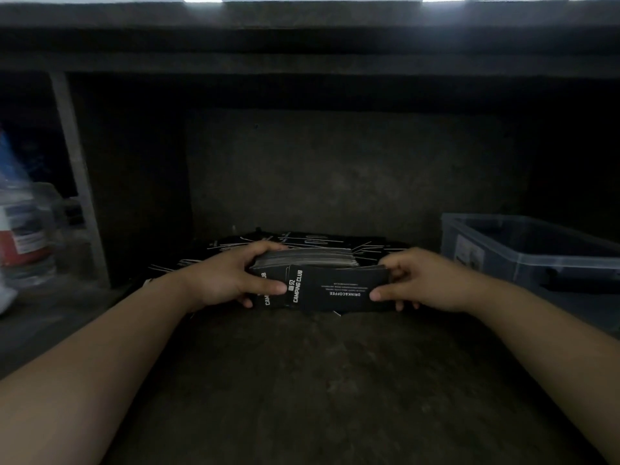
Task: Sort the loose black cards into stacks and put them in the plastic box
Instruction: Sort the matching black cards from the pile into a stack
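Black printed cards, a thick stack (315, 280), held just above the dark desk (302, 380): left hand (228, 280) clamps one end, right hand (412, 283) pinches the other, each grip closed on the stack with thumb over the top card. More loose black cards (302, 241) lie spread behind on the desk. Translucent grey plastic box (536, 256) sits at right, well apart from the hands.

Both bare forearms reach forward and angle inward. The left hand (228, 280) grips one end of a stack of cards (322, 260), thumb on its near face. The right hand (416, 283) grips the other end the same way.
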Demonstrator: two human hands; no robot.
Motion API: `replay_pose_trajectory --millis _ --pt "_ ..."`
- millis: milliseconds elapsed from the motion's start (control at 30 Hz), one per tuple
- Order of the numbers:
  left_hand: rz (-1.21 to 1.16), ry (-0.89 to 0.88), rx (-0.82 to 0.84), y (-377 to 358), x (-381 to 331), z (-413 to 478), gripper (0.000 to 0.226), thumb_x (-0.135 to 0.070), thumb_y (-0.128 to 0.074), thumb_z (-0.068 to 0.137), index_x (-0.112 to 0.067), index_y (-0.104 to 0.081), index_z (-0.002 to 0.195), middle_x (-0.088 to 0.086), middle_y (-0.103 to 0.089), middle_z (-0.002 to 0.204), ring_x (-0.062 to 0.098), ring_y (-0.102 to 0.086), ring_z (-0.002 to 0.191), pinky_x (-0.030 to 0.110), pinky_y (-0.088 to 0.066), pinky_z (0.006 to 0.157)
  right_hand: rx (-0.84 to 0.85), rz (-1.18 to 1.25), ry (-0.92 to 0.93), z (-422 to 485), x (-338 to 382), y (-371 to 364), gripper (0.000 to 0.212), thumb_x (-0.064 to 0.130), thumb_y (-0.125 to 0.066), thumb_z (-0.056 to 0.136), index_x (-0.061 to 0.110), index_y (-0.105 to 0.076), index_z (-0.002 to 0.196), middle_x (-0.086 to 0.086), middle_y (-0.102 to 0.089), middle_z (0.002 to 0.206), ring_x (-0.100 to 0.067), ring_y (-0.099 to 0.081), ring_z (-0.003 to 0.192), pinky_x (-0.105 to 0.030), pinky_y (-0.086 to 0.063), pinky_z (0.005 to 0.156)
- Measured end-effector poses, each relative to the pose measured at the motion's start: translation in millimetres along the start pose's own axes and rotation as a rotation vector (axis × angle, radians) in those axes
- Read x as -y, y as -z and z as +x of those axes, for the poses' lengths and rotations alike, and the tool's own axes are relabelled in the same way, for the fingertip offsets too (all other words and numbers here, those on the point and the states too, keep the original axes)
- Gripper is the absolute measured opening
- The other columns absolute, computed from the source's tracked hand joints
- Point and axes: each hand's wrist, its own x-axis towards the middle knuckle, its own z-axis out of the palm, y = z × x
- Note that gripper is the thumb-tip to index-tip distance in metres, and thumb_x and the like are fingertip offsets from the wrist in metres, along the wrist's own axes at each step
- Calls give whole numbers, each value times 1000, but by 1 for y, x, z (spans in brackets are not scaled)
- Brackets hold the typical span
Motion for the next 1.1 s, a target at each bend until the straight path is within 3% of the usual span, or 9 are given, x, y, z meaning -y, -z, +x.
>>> replay_pose_trajectory --millis 167,433,567,667,733,833,900,967,1100 --pt "9 2 2 1 1 1 56 -30 -80 78 -52 -53 122 -12 -64 119 11 -67 94 26 -54 65 -96 -36 16 1 -3 5 16 34 -74 85 21 -66 85 4 -67 74 -8 -63 62 -19 -46 51" --pt "18 -5 -12 -1 0 2 54 -30 -80 78 -52 -54 119 -15 -65 115 6 -68 90 24 -54 64 -168 22 60 0 -1 4 23 31 -76 83 10 -69 88 3 -60 62 -5 -54 52 -14 -40 48" --pt "13 2 -2 0 0 2 58 -30 -79 77 -48 -52 126 -12 -63 120 9 -67 94 24 -54 64 -177 264 13 -3 8 3 18 27 -69 89 10 -71 94 -9 -56 54 -13 -47 42 -21 -38 44" --pt "9 -6 7 1 0 1 60 -27 -80 77 -47 -53 127 -11 -64 119 8 -68 93 24 -54 64 -189 607 14 -6 14 4 33 39 -65 83 8 -68 95 -14 -72 77 -17 -61 53 -22 -43 44" --pt "2 -11 12 1 -1 1 60 -24 -80 78 -46 -53 127 -9 -65 118 7 -69 88 24 -54 64 -226 733 1 -6 15 4 44 49 -59 81 7 -68 93 -10 -72 80 -15 -60 55 -20 -39 42" --pt "-10 -9 28 1 -1 1 67 -23 -83 71 -46 -53 126 -6 -63 118 6 -69 84 25 -55 66 -313 687 56 -2 12 0 16 25 -68 84 12 -65 92 -4 -66 73 -8 -45 50 -16 -30 41" --pt "-26 -6 49 2 -2 -1 72 -26 -84 63 -49 -52 124 -6 -62 119 7 -70 87 26 -56 69 -358 676 64 0 9 0 18 12 -69 87 17 -60 101 -4 -69 78 -6 -43 50 -15 -32 42" --pt "-35 -2 66 2 -4 -2 75 -28 -83 59 -49 -52 124 -6 -61 122 9 -69 93 26 -57 72 -406 704 77 2 8 0 25 10 -68 89 18 -58 111 -5 -70 82 -8 -48 52 -18 -37 42" --pt "-45 4 85 3 -5 -4 69 -30 -80 64 -50 -51 123 -9 -63 122 10 -68 101 26 -56 73 -330 698 53 -1 8 -2 11 12 -67 90 8 -57 92 -11 -74 88 -22 -73 73 -25 -59 58"
